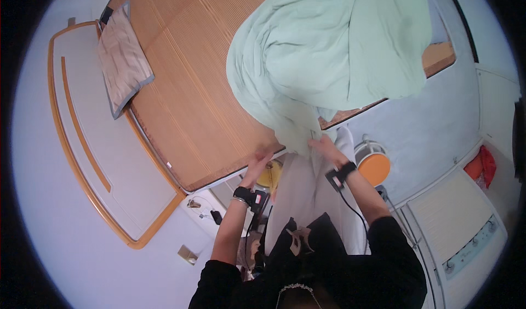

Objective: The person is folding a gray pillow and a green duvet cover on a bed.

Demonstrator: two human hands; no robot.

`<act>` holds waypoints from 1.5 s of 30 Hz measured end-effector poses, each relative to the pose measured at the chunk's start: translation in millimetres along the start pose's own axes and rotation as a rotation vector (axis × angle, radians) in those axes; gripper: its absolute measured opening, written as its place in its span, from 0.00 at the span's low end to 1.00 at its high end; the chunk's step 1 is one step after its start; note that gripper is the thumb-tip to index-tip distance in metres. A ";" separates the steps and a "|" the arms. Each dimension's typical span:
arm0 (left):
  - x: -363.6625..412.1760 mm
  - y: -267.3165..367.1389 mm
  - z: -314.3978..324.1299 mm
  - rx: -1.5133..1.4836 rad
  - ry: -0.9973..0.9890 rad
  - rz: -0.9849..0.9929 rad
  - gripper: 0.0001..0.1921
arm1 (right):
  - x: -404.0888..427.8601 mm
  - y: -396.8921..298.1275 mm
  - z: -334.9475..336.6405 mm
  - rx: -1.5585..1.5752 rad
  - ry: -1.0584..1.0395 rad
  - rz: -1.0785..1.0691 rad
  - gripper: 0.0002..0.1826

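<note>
A large pale green cloth (312,58), like a thin quilt or sheet, lies rumpled over the right part of a bed covered by a brown woven mat (189,87). Its lower corner hangs past the bed's near edge. My right hand (326,147) is shut on that hanging corner. My left hand (259,163) is at the mat's near edge, left of the cloth, slightly blurred, with no object seen in it. Each wrist wears a black strap with a small device. A pillow (125,58) with a grey border lies by the headboard (98,132).
An orange-topped round stool (374,167) stands right of my right forearm. A white bedside cabinet (201,212) with a cable and a small black object is at the left. A cream-coloured cabinet or cover (448,222) and red cloth (485,165) are at the far right.
</note>
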State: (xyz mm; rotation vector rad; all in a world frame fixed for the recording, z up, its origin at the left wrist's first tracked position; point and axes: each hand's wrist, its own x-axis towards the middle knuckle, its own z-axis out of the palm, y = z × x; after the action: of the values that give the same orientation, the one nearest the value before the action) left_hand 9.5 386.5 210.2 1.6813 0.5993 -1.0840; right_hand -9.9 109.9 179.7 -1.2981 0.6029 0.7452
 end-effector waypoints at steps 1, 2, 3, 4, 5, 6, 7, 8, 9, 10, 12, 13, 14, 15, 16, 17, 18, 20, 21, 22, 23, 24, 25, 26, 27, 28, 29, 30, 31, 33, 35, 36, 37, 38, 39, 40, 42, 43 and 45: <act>-2.7 7.6 2.8 -0.022 -0.150 0.054 0.30 | -32.0 -20.6 -0.5 0.095 -0.077 -0.008 0.14; -6.3 10.4 9.2 -0.017 -0.140 0.092 0.31 | -61.8 -41.7 3.1 0.314 -0.104 0.086 0.17; -6.8 10.4 15.4 0.010 -0.135 0.051 0.31 | -88.4 -63.7 6.8 0.537 -0.112 0.171 0.20; -3.2 7.6 23.7 0.035 -0.204 0.092 0.30 | -116.4 -85.9 4.7 0.624 -0.171 0.172 0.24; 4.4 2.3 34.9 0.025 -0.276 0.154 0.31 | -142.4 -105.8 6.5 0.735 -0.243 0.140 0.27; 11.6 -5.3 44.9 -0.076 -0.363 0.217 0.31 | -159.9 -124.0 13.7 0.805 -0.238 0.155 0.31; 18.7 -12.8 54.8 -0.070 -0.371 0.246 0.32 | -177.4 -141.5 20.8 0.835 -0.245 0.068 0.32; 23.2 -20.0 63.6 0.049 -0.461 0.380 0.35 | -189.0 -158.4 26.2 0.867 -0.279 0.039 0.32; 24.3 -24.4 71.8 -0.012 -0.554 0.308 0.37 | -202.3 -173.5 31.9 0.938 -0.360 -0.060 0.32; 23.0 -25.4 79.5 -0.195 -0.633 0.152 0.39 | -217.4 -188.1 35.1 0.908 -0.347 -0.036 0.32; 13.0 -14.9 90.6 -0.407 -0.784 -0.074 0.43 | -244.9 -216.8 39.1 1.008 -0.364 -0.234 0.32; 4.8 -3.9 93.8 -0.485 -0.879 -0.229 0.44 | -256.7 -230.7 39.6 1.012 -0.380 -0.217 0.32; -4.9 9.3 101.8 -0.563 -0.900 -0.326 0.46 | -268.4 -243.1 40.0 1.015 -0.351 -0.275 0.31; -15.8 21.9 102.9 -0.622 -0.934 -0.392 0.47 | -276.1 -255.4 42.2 1.016 -0.322 -0.340 0.31; -25.0 33.2 103.9 -0.621 -0.920 -0.424 0.46 | -280.1 -265.7 46.5 1.010 -0.316 -0.342 0.31; -35.1 40.0 106.7 -0.658 -0.971 -0.413 0.45 | -284.1 -274.2 51.1 0.973 -0.264 -0.357 0.30; -44.8 44.9 107.6 -0.828 -0.970 -0.435 0.34 | -287.6 -282.6 55.4 0.920 -0.221 -0.407 0.28; -55.8 55.7 101.3 -1.123 -1.078 -0.412 0.27 | -286.4 -295.7 68.4 0.815 -0.192 -0.413 0.24; -60.0 60.4 93.2 -1.455 -1.319 -0.314 0.20 | -283.2 -302.3 74.7 0.731 -0.138 -0.397 0.21; -65.3 63.8 78.8 -1.333 -1.118 -0.081 0.10 | -279.5 -308.7 80.1 0.677 -0.189 -0.439 0.19; -69.5 70.0 59.6 -1.271 -0.980 -0.086 0.08 | -274.2 -316.3 83.7 0.676 -0.141 -0.415 0.19; -74.1 78.1 36.9 -1.200 -0.875 -0.040 0.07 | -267.7 -324.8 85.8 0.648 -0.186 -0.416 0.16; -80.6 85.7 13.8 -1.205 -0.711 -0.002 0.06 | -261.8 -332.3 88.2 0.620 -0.232 -0.417 0.14; -87.7 92.7 -10.5 -1.282 -0.655 0.076 0.05 | -255.8 -338.8 91.3 0.629 -0.240 -0.421 0.14; -95.0 99.2 -38.1 -1.302 -0.549 0.166 0.04 | -249.6 -345.6 94.1 0.614 -0.239 -0.483 0.12; -103.7 102.7 -68.2 -1.412 -0.572 0.269 0.04 | -244.1 -351.6 96.9 0.602 -0.236 -0.544 0.10; -113.0 103.9 -98.0 -1.362 -0.447 0.384 0.04 | -240.1 -356.8 98.2 0.619 -0.246 -0.547 0.10; -120.5 105.3 -127.0 -1.364 -0.379 0.487 0.05 | -235.7 -361.5 99.4 0.542 -0.232 -0.581 0.10; -128.3 103.8 -154.1 -1.370 -0.320 0.573 0.05 | -231.6 -365.0 100.2 0.470 -0.266 -0.673 0.09; -142.5 96.9 -201.8 -1.357 -0.259 0.659 0.05 | -220.5 -363.1 107.4 0.425 -0.237 -0.656 0.11; -149.6 90.4 -225.0 -1.535 0.008 0.658 0.07 | -206.3 -353.7 117.0 0.302 -0.147 -0.762 0.14; -151.8 88.4 -225.6 -1.462 -0.043 0.715 0.07 | -197.5 -346.5 123.8 0.182 -0.039 -0.841 0.17; -153.8 87.3 -218.3 -1.341 0.075 0.646 0.08 | -188.8 -340.8 127.3 0.117 -0.021 -0.763 0.18; -155.9 89.0 -205.1 -1.262 0.180 0.535 0.10 | -180.5 -334.1 132.8 0.125 -0.006 -0.701 0.19; -158.6 87.9 -180.5 -1.014 0.178 0.598 0.14 | -172.4 -329.7 137.4 0.134 0.010 -0.637 0.20; -165.4 90.7 -160.2 -0.902 0.077 0.409 0.18 | -166.5 -326.2 140.9 0.033 0.044 -0.617 0.21; -166.7 103.5 -103.4 -0.598 -0.035 0.372 0.30 | -160.7 -320.4 153.8 -0.032 0.023 -0.681 0.23; -166.0 107.8 -71.2 -0.539 -0.032 0.350 0.48 | -160.0 -319.9 162.1 -0.030 -0.002 -0.644 0.21; -157.4 121.0 -20.9 -0.173 0.019 0.723 0.50 | -162.7 -317.8 174.5 -0.192 -0.012 -0.607 0.21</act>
State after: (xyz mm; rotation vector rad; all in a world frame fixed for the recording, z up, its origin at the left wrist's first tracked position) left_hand 39.1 377.5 407.4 1.5646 0.0625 -0.4772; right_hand 131.0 224.9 533.0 -1.5473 0.1050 0.3100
